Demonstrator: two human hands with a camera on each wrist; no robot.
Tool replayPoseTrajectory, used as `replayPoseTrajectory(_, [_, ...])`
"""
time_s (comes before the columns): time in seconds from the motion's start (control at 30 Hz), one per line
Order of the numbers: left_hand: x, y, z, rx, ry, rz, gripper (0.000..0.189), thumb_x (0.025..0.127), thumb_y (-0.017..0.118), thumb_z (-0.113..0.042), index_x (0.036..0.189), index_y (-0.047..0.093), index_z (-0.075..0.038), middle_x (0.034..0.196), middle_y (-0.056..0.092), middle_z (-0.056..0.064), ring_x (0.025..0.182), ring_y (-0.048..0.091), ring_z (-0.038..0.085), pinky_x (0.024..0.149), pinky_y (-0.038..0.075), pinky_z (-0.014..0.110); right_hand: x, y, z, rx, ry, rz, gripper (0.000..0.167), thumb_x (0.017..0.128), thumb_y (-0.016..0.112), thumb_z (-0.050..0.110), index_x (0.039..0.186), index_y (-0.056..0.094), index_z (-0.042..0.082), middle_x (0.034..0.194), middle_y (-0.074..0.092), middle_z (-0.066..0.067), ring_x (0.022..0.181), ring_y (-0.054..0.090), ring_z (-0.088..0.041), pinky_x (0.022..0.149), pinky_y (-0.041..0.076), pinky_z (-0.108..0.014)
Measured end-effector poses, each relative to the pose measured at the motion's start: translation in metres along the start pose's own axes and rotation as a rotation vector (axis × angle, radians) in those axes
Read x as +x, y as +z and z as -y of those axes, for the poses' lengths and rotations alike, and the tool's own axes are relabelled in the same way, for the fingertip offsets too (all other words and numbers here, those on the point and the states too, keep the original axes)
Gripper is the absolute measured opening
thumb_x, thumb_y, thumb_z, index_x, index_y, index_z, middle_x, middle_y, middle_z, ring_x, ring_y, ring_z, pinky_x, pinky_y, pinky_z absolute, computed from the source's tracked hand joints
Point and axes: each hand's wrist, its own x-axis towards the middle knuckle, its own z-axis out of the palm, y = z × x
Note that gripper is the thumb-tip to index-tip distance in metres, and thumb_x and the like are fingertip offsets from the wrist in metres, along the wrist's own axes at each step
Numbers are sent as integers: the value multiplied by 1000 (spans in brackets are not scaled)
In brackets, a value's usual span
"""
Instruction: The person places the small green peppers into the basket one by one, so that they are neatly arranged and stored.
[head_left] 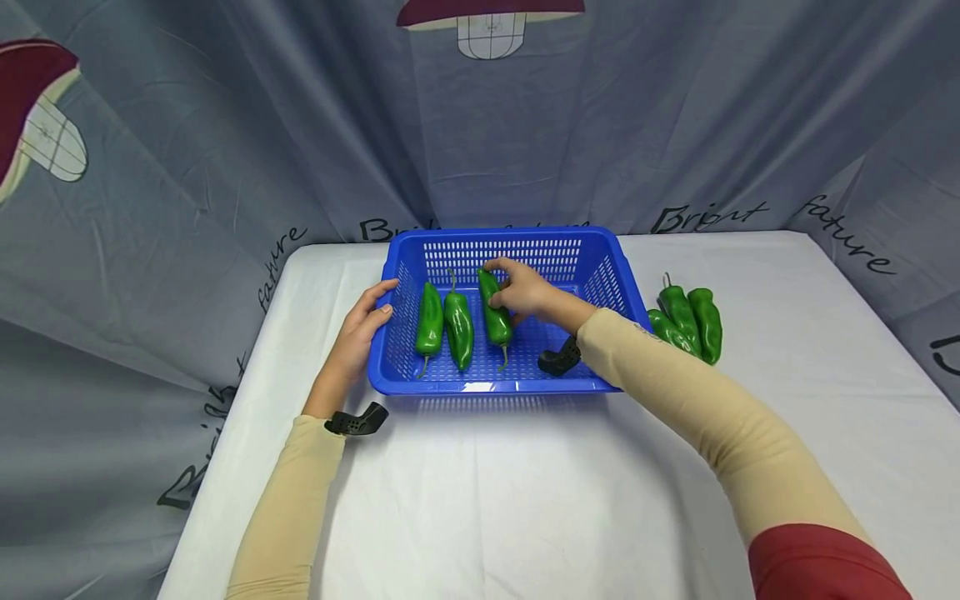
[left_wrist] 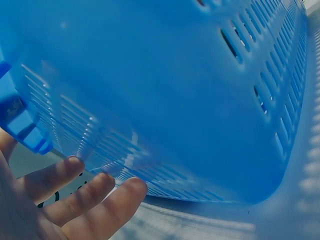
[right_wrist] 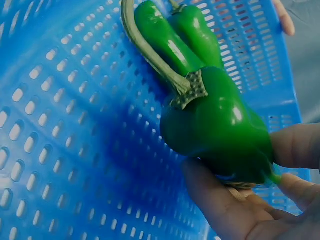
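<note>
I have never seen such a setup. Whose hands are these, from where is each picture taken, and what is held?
There is no robot: a person works with a bare left hand and right hand. The wide picture is from the head, the close ones from each wrist. On the white table stands a blue basket. Two green peppers lie inside it, and the right hand holds a third pepper there. The left hand touches the basket's left side. Three more peppers lie on the table, right of the basket.

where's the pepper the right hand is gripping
In the head view, that pepper is in the right hand, inside the blue basket, just right of two other peppers.
</note>
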Motion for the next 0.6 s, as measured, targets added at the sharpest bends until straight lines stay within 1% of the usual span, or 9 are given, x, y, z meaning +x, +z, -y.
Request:
replayPoseTrajectory(0.27, [0, 0, 1, 9, -3, -3, 49, 107, 38, -13, 156, 37, -9, 169, 24, 14, 154, 28, 37, 124, 26, 59, 1, 5, -1, -26, 25, 12, 67, 96, 58, -5, 156, 37, 16, 137, 53, -27, 118, 63, -43, 81, 63, -49])
replayPoseTrajectory(0.6, [0, 0, 1, 18, 0, -7, 49, 107, 38, -13, 155, 37, -9, 169, 24, 13, 154, 28, 37, 124, 26, 59, 2, 9, 0, 16, 40, 35, 70, 95, 59, -6, 157, 35, 14, 138, 54, -28, 122, 62, -43, 85, 62, -48])
